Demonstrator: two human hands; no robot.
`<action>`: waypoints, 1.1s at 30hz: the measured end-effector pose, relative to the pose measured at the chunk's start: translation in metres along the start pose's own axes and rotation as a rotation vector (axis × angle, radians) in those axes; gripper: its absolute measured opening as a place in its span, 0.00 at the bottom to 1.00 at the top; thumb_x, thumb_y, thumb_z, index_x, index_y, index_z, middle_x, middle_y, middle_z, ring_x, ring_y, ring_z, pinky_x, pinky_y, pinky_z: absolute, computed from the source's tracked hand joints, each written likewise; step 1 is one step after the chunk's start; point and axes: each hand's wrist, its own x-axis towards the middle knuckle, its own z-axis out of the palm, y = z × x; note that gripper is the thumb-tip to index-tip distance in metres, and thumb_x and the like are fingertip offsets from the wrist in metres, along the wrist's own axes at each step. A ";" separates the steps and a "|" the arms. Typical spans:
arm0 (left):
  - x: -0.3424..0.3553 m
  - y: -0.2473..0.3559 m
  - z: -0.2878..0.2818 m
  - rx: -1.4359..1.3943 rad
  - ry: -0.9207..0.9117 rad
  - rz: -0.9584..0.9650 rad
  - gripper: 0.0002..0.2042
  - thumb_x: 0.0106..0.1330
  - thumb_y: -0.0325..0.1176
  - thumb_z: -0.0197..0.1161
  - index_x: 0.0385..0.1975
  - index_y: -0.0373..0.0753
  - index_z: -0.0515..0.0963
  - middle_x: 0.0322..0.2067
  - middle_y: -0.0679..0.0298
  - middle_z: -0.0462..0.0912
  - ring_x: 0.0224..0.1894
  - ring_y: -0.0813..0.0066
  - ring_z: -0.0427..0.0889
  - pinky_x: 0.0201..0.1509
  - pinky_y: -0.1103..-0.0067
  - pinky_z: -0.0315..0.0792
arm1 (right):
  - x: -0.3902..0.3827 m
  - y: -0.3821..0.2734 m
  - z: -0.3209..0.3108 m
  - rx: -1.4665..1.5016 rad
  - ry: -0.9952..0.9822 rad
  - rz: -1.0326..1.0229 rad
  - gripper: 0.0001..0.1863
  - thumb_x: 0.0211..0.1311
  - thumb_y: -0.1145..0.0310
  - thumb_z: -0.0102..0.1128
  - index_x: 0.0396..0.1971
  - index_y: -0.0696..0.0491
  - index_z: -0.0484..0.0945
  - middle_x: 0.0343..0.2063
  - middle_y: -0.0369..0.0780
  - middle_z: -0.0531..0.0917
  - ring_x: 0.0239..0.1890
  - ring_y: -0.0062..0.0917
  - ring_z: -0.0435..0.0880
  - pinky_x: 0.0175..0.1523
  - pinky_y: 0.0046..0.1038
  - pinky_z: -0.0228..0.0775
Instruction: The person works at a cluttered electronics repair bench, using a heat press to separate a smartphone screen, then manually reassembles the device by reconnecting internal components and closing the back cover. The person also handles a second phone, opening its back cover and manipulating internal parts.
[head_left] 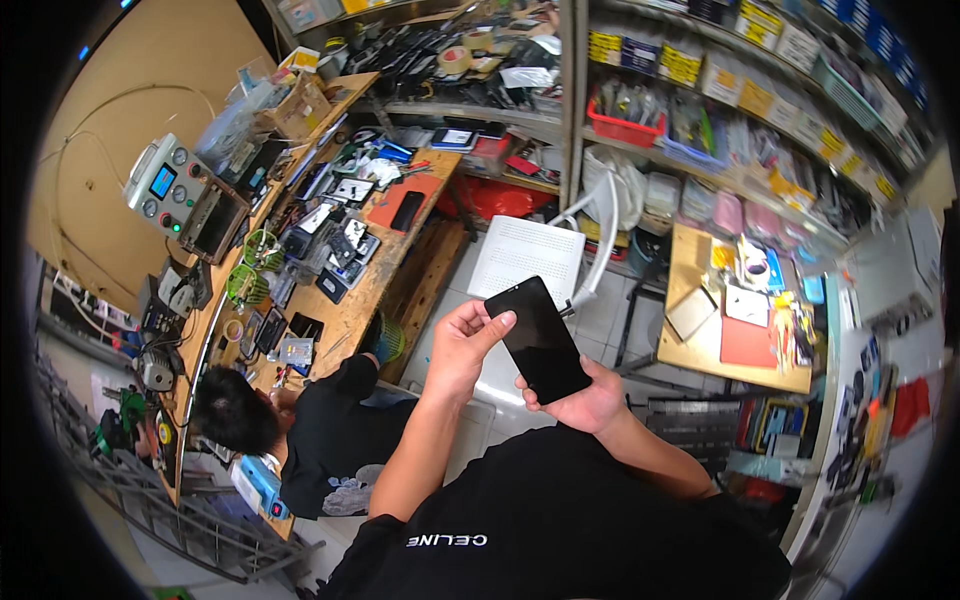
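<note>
I hold a black phone-like device, its dark screen facing up and tilted, in both hands. My left hand grips its upper-left edge, the thumb pressed on the top corner. My right hand is wrapped round its lower-right part from beneath. A small dark piece shows at the device's right edge; I cannot make out what it is. Behind and under the device stands a white plastic chair with a perforated seat.
Another person in a dark top bends over a long wooden bench on the left, crowded with phones, tools and a gauged machine. A small wooden table with parts stands right. Shelves of boxes and trays line the back.
</note>
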 end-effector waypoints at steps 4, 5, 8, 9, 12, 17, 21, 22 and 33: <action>0.047 0.006 -0.008 -0.020 0.270 0.045 0.04 0.76 0.30 0.73 0.37 0.41 0.85 0.31 0.73 0.86 0.33 0.85 0.80 0.47 0.82 0.75 | 0.051 -0.047 -0.016 -0.007 0.045 0.134 0.43 0.77 0.41 0.58 0.77 0.58 0.65 0.64 0.58 0.78 0.58 0.45 0.81 0.65 0.44 0.72; 0.058 0.007 -0.013 -0.045 0.342 0.085 0.04 0.77 0.31 0.72 0.38 0.42 0.85 0.32 0.73 0.86 0.33 0.85 0.81 0.47 0.82 0.75 | 0.060 -0.054 -0.018 -0.011 0.058 0.170 0.42 0.76 0.40 0.59 0.77 0.56 0.66 0.64 0.58 0.78 0.57 0.45 0.80 0.64 0.44 0.72; 0.083 0.012 -0.043 -0.180 0.610 0.170 0.10 0.83 0.40 0.66 0.39 0.42 0.84 0.30 0.70 0.85 0.31 0.80 0.81 0.42 0.80 0.77 | 0.097 -0.071 -0.026 0.082 0.084 0.258 0.42 0.77 0.41 0.58 0.78 0.56 0.66 0.64 0.58 0.77 0.59 0.45 0.79 0.66 0.44 0.71; 0.083 0.016 -0.060 -0.202 0.650 0.159 0.12 0.84 0.42 0.64 0.38 0.42 0.83 0.27 0.70 0.83 0.30 0.80 0.80 0.40 0.79 0.77 | 0.111 -0.074 -0.030 0.118 0.028 0.261 0.40 0.78 0.41 0.57 0.77 0.55 0.66 0.65 0.59 0.75 0.61 0.46 0.77 0.69 0.45 0.70; 0.078 0.013 -0.105 -0.274 0.725 0.236 0.17 0.86 0.47 0.61 0.33 0.44 0.79 0.21 0.70 0.75 0.27 0.79 0.77 0.39 0.79 0.75 | 0.154 -0.076 -0.041 0.207 0.066 0.283 0.40 0.81 0.45 0.55 0.80 0.56 0.63 0.68 0.59 0.76 0.62 0.45 0.80 0.69 0.46 0.71; 0.080 -0.044 -0.152 0.066 0.988 0.203 0.09 0.83 0.35 0.64 0.48 0.36 0.84 0.32 0.71 0.79 0.39 0.79 0.78 0.51 0.81 0.73 | 0.242 -0.069 -0.070 0.257 0.112 0.316 0.39 0.83 0.43 0.50 0.81 0.55 0.61 0.68 0.58 0.76 0.62 0.44 0.80 0.69 0.45 0.72; 0.092 -0.078 -0.184 -0.149 0.952 -0.053 0.12 0.84 0.39 0.63 0.42 0.36 0.84 0.24 0.70 0.77 0.20 0.84 0.72 0.22 0.81 0.66 | 0.322 -0.054 -0.096 0.218 0.137 0.344 0.38 0.84 0.43 0.46 0.80 0.56 0.63 0.68 0.58 0.77 0.62 0.45 0.80 0.66 0.45 0.73; 0.096 -0.080 -0.192 -0.335 0.978 -0.170 0.15 0.85 0.42 0.62 0.38 0.37 0.84 0.20 0.71 0.76 0.16 0.85 0.70 0.18 0.80 0.62 | 0.341 -0.050 -0.102 0.218 0.150 0.350 0.38 0.85 0.44 0.46 0.80 0.57 0.63 0.68 0.58 0.77 0.62 0.45 0.80 0.66 0.45 0.73; 0.188 -0.006 -0.334 -0.232 0.790 -0.170 0.30 0.87 0.56 0.49 0.64 0.32 0.79 0.42 0.58 0.89 0.37 0.74 0.88 0.40 0.76 0.87 | 0.485 -0.007 -0.149 -1.294 -0.150 0.404 0.47 0.68 0.65 0.78 0.81 0.55 0.61 0.62 0.47 0.81 0.62 0.36 0.84 0.70 0.40 0.74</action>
